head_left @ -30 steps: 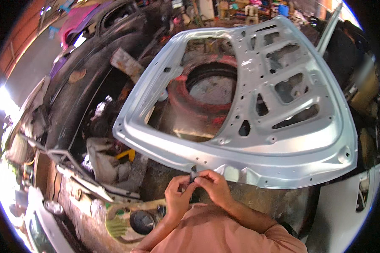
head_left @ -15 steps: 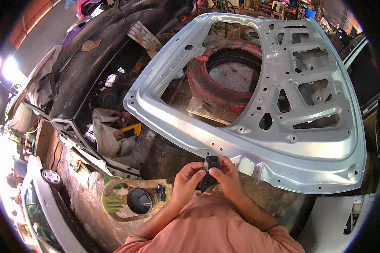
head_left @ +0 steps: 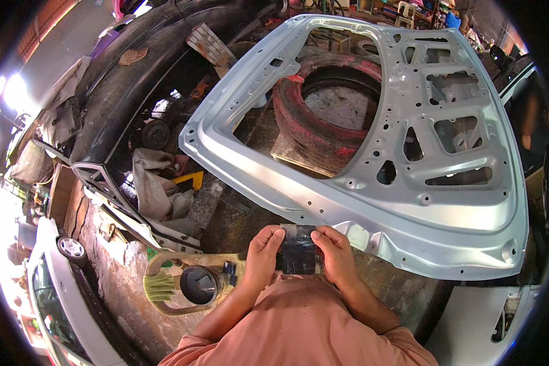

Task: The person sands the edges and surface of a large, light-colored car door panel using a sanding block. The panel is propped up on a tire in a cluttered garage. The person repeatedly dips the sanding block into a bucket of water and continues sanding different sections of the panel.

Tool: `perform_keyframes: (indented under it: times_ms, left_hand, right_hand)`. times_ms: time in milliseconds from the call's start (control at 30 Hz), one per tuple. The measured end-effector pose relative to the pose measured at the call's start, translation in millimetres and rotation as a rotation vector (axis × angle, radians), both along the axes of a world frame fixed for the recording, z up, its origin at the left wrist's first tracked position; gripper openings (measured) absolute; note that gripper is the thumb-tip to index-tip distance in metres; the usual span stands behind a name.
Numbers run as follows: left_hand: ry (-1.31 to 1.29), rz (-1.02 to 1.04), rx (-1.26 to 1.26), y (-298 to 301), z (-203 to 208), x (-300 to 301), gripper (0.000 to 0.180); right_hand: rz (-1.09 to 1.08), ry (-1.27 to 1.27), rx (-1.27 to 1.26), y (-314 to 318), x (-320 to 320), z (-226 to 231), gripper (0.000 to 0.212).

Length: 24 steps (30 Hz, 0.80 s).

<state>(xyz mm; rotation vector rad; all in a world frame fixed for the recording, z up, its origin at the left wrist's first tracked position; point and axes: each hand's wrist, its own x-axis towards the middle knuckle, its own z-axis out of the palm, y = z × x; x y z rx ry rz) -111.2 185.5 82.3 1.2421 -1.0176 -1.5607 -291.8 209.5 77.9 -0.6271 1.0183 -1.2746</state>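
The black sheet (head_left: 299, 253) spans the gap before the shirt (head_left: 305, 323), near the panel (head_left: 372, 198). Left grip (head_left: 264, 249) and right grip (head_left: 337, 251) each pinch one side; uneven pulling could tear it, a slipping thumb could drop it.

Left fingers (head_left: 267, 235) and right fingers (head_left: 331, 235) pinch level, forearms (head_left: 230, 310) angled inward.
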Motion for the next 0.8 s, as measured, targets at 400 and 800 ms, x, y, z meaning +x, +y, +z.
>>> perform_keyframes:
  times_ms: [400,800]
  left_hand:
    - [-0.121,0.015,-0.169,23,-50,34,0.031]
    - [0.656,0.266,0.188,72,-98,101,0.035]
  right_hand:
    - [-0.078,-0.151,0.046,7,-5,0,0.008]
    - [0.384,0.104,0.059,-2,90,-57,0.024]
